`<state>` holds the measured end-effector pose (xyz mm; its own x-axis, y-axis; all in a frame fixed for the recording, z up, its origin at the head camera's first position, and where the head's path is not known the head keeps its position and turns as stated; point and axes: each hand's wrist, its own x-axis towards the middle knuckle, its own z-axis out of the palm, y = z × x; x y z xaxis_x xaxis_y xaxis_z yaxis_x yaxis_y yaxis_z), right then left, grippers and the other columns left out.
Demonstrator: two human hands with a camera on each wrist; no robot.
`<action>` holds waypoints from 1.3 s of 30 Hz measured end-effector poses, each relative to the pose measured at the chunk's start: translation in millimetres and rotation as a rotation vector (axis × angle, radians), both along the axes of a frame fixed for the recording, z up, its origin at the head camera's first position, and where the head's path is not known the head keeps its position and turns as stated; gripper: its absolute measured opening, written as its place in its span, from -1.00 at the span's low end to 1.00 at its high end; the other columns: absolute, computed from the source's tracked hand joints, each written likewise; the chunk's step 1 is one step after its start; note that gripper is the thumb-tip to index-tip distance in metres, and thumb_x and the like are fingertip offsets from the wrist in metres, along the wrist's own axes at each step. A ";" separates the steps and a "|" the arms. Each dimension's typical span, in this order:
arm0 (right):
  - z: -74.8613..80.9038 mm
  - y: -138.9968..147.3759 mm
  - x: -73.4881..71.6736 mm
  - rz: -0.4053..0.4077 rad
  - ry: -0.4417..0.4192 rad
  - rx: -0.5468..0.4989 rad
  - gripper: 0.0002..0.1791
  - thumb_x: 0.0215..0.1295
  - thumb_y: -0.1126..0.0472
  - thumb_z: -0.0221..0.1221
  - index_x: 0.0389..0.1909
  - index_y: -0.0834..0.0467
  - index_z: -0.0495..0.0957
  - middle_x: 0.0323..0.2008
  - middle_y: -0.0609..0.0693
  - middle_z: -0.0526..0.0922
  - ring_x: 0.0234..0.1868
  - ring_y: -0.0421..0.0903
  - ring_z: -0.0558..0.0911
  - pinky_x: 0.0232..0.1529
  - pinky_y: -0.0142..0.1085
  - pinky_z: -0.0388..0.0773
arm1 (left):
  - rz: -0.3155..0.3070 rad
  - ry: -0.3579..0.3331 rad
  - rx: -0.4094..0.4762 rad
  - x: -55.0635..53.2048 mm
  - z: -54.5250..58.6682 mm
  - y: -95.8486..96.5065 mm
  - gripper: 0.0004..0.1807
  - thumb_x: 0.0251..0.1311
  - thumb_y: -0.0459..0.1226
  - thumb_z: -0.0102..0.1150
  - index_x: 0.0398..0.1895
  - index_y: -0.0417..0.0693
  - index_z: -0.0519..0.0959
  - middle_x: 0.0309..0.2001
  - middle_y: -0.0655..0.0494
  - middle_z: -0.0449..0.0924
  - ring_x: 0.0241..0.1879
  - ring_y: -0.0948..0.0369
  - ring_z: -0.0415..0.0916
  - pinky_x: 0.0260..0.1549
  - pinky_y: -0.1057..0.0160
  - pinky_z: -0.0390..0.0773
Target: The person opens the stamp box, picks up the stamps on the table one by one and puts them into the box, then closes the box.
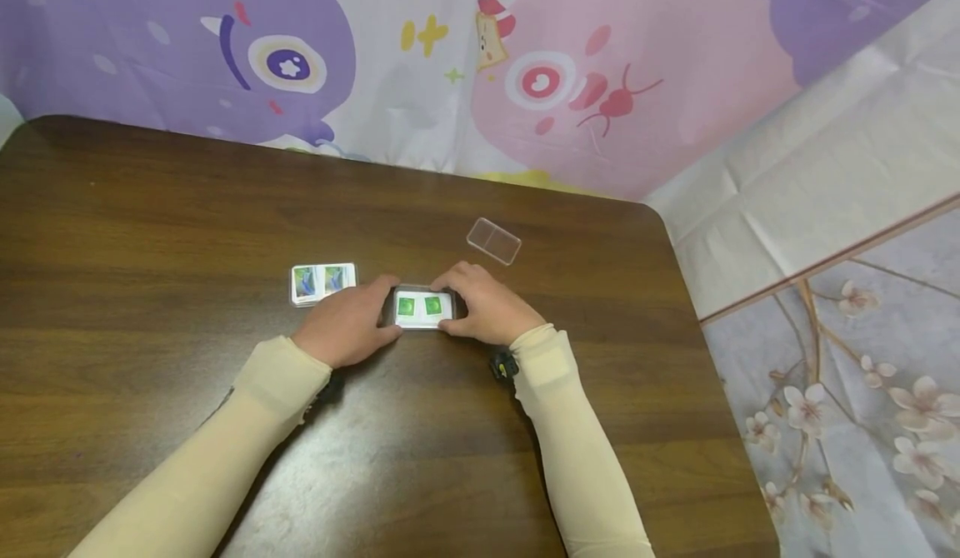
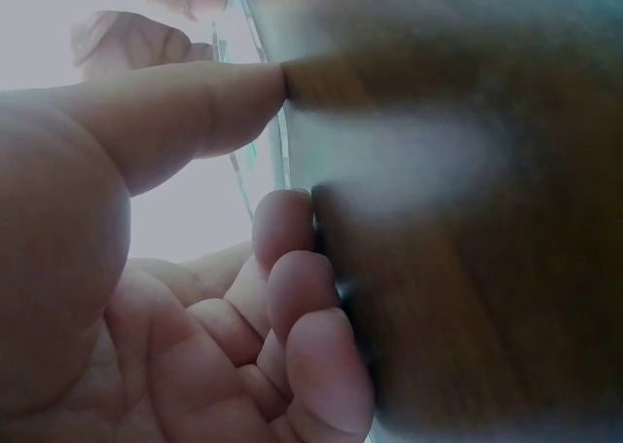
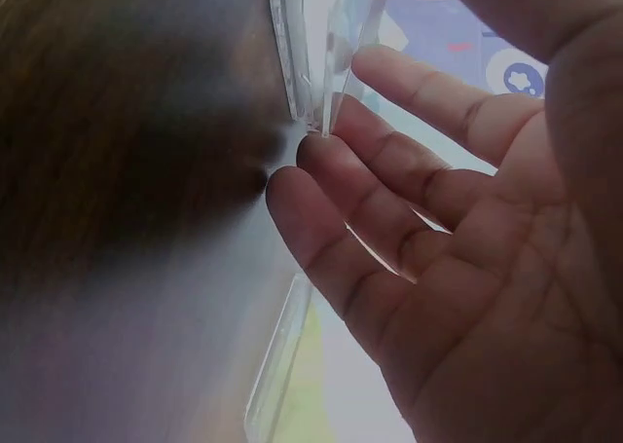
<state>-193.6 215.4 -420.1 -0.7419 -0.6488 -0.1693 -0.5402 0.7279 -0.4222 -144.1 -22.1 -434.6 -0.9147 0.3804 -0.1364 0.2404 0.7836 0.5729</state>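
Observation:
In the head view a clear plastic case (image 1: pixel 423 323) with a white insert and two green square pictures lies flat between both hands. My left hand (image 1: pixel 347 322) holds its left end, thumb at the near corner and forefinger at the far corner. At the right end my right hand (image 1: pixel 491 304) grips it between thumb and fingers. Up close in the right wrist view, the clear plastic (image 3: pixel 310 49) shows as layered edges slightly apart beside the fingertips (image 3: pixel 316 156). The left thumb (image 2: pixel 204 107) meets the case's edge in the left wrist view, with the other fingers curled below.
A second clear case (image 1: pixel 322 281) with two blue-toned pictures lies just beyond the left hand. Behind the right hand lies an unfilled clear plastic piece (image 1: pixel 493 241) with a dividing line. The brown wooden table (image 1: pixel 187 200) meets a patterned cloth (image 1: pixel 420 108) at its back.

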 end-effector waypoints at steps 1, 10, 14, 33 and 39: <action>0.6 -0.1 0.4 0.001 -0.003 0.001 -0.46 0.24 0.12 0.45 0.22 0.11 0.56 0.16 0.01 0.54 0.15 -0.08 0.47 0.21 -0.20 0.45 | -0.001 0.001 0.002 0.0 -0.1 0.0 -0.26 0.32 -0.13 0.35 0.45 -0.25 0.31 -0.03 -0.17 0.67 -0.32 0.09 0.55 -0.25 0.01 0.54; 3.4 -2.4 2.1 -0.001 -0.002 0.027 -0.41 0.26 0.09 0.44 0.28 0.06 0.51 0.18 -0.03 0.51 0.13 -0.12 0.44 0.17 -0.23 0.46 | -0.011 0.011 0.008 -1.1 -0.2 -0.9 -0.29 0.30 -0.13 0.35 0.42 -0.25 0.34 -0.12 -0.10 0.66 -0.37 0.12 0.51 -0.31 0.06 0.51; 5.0 -4.5 3.2 0.001 -0.007 0.033 -0.39 0.27 0.09 0.43 0.31 0.08 0.50 0.19 0.00 0.50 0.12 -0.10 0.45 0.16 -0.21 0.47 | -0.016 0.008 0.011 -1.2 0.1 -1.7 -0.27 0.29 -0.12 0.35 0.41 -0.28 0.34 -0.11 -0.11 0.65 -0.36 0.11 0.52 -0.31 0.05 0.52; 3.1 -2.5 4.7 0.013 -0.040 0.090 -0.25 0.25 0.02 0.45 0.40 0.14 0.43 0.21 0.06 0.46 0.12 -0.08 0.44 0.16 -0.22 0.47 | -0.021 0.016 0.030 -0.8 -0.5 0.3 -0.32 0.22 -0.14 0.41 0.32 -0.27 0.43 -0.16 -0.07 0.67 -0.37 0.12 0.54 -0.31 0.04 0.53; 4.3 -2.1 4.3 0.001 -0.040 0.085 -0.30 0.22 0.01 0.47 0.34 0.11 0.48 0.17 0.03 0.48 0.10 -0.09 0.44 0.14 -0.22 0.47 | -0.018 0.027 0.021 -2.5 -1.6 0.4 -0.28 0.21 -0.11 0.42 0.35 -0.25 0.41 -0.10 -0.10 0.68 -0.31 0.10 0.58 -0.25 0.01 0.56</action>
<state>-189.3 213.3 -415.8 -0.7330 -0.6313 -0.2532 -0.5247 0.7617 -0.3801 -146.6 -21.7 -436.2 -0.9111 0.3991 -0.1032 0.2699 0.7668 0.5824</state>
